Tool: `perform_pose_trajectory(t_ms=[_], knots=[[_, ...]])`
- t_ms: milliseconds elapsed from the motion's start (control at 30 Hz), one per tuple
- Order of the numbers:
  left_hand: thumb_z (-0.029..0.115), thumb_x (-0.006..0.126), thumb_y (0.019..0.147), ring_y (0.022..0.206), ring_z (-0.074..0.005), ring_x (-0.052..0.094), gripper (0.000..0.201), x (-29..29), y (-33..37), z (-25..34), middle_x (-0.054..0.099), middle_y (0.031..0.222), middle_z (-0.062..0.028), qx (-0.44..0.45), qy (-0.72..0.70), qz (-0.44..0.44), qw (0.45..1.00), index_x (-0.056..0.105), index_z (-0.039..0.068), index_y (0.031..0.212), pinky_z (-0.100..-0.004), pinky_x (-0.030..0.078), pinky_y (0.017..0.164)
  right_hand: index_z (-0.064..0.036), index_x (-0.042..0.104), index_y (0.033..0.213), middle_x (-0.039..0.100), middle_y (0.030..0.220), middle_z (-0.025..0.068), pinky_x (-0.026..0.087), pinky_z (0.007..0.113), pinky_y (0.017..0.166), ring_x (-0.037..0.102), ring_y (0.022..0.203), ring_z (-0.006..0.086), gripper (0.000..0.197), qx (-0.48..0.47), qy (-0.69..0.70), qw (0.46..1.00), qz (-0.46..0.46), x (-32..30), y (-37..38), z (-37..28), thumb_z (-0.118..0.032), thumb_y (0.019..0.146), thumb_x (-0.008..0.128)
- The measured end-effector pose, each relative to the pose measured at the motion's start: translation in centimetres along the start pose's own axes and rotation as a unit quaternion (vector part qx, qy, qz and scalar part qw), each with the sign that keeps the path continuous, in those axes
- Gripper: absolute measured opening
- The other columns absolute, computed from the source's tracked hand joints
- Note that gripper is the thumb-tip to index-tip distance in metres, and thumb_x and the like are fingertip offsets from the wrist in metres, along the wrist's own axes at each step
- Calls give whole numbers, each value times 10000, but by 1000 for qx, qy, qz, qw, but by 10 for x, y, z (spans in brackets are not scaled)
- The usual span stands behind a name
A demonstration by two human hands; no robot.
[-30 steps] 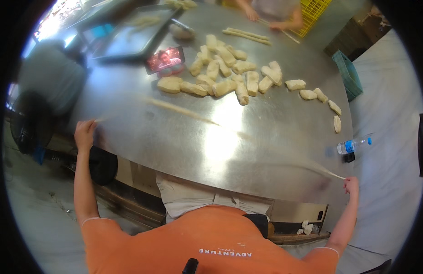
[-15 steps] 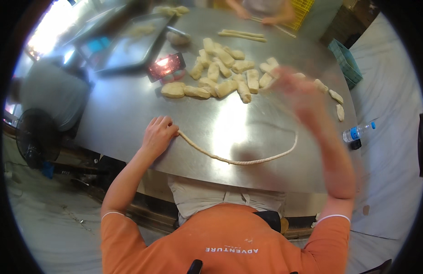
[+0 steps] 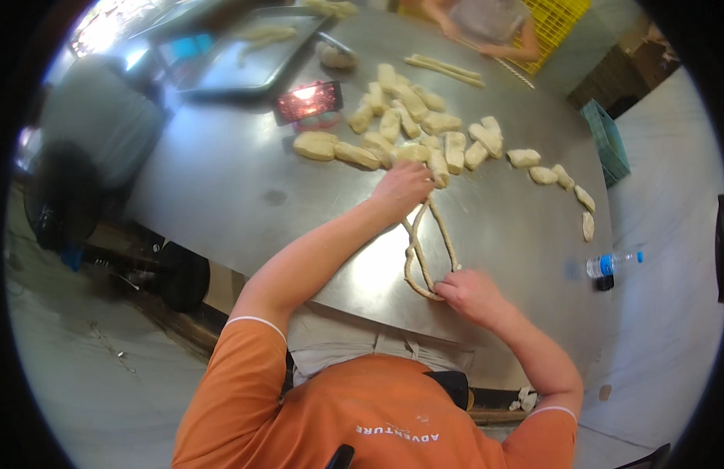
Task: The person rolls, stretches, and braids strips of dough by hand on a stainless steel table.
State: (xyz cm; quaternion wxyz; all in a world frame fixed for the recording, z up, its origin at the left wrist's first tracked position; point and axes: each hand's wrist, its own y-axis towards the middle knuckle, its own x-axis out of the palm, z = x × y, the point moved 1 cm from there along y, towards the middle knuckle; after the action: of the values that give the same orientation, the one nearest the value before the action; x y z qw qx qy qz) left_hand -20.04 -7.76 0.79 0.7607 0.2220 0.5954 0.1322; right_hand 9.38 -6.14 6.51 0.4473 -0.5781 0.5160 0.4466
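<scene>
A long thin dough rope [image 3: 445, 233] lies on the steel table [image 3: 213, 187] in front of me, folded into narrow strands that cross. My left hand [image 3: 406, 189] is closed on its far end, close to the pile of dough pieces. At the near bend, my right hand [image 3: 473, 297] pinches the rope between thumb and fingers. Just beyond my left hand lie several pale, stubby dough pieces [image 3: 409, 102] in a heap. The strand ends under my left fingers are hidden.
A phone [image 3: 309, 103] leans on a stand left of the heap. Dough lies in a metal tray [image 3: 221, 76] at far left. Across the table a co-worker [image 3: 491, 19] handles a twisted strand near two dough strips [image 3: 446, 70]. A water bottle [image 3: 612, 264] is at the right edge.
My left hand has moved right and away from me; my right hand has come down to the table. The rope, one wide curve before, is now folded into crossing strands.
</scene>
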Motion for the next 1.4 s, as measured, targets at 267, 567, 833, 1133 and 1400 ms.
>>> perform_pose_trajectory(t_ms=[267, 567, 833, 1133, 1400], knots=[[112, 750, 864, 1005, -331, 726, 135, -101, -81, -118, 711, 1050, -107, -160, 171, 48, 971, 750, 96, 998, -453, 606, 863, -79, 677, 959, 609, 929, 109, 537, 479, 828, 632, 908, 330, 82, 75, 14, 989, 123, 14, -3, -28, -96, 884, 705], [30, 728, 915, 730, -158, 730, 160, -247, -184, 4, 757, 845, -79, -413, -82, -37, 906, 781, 29, 1066, -309, 572, 665, -73, 645, 994, 639, 992, 176, 552, 532, 805, 644, 923, 415, 86, 273, 107, 942, 162, 33, -9, -26, -91, 920, 685], [299, 827, 956, 709, -211, 735, 259, -104, -88, -8, 787, 815, -117, -380, -208, -182, 883, 848, 59, 1050, -378, 578, 697, -21, 739, 1308, 727, 1229, 253, 542, 526, 991, 689, 1137, 432, 340, 497, -25, 843, 202, -37, -84, 137, -205, 1047, 621], [98, 787, 1004, 927, -121, 745, 250, -122, -141, -56, 819, 983, -74, -384, -351, -131, 844, 806, -20, 1223, -293, 599, 845, 80, 546, 1500, 433, 1674, 313, 291, 694, 1262, 380, 1577, 512, 676, 265, 19, 942, 203, 29, -35, -85, -278, 970, 765], [6, 787, 987, 996, -112, 733, 216, -137, -161, -74, 788, 1115, -48, -410, -328, -117, 843, 805, -31, 1199, -268, 593, 898, 53, 621, 1260, 636, 1378, 330, 517, 563, 1043, 649, 1179, 486, 347, 308, 239, 921, 6, -19, 5, -3, -186, 1011, 651]])
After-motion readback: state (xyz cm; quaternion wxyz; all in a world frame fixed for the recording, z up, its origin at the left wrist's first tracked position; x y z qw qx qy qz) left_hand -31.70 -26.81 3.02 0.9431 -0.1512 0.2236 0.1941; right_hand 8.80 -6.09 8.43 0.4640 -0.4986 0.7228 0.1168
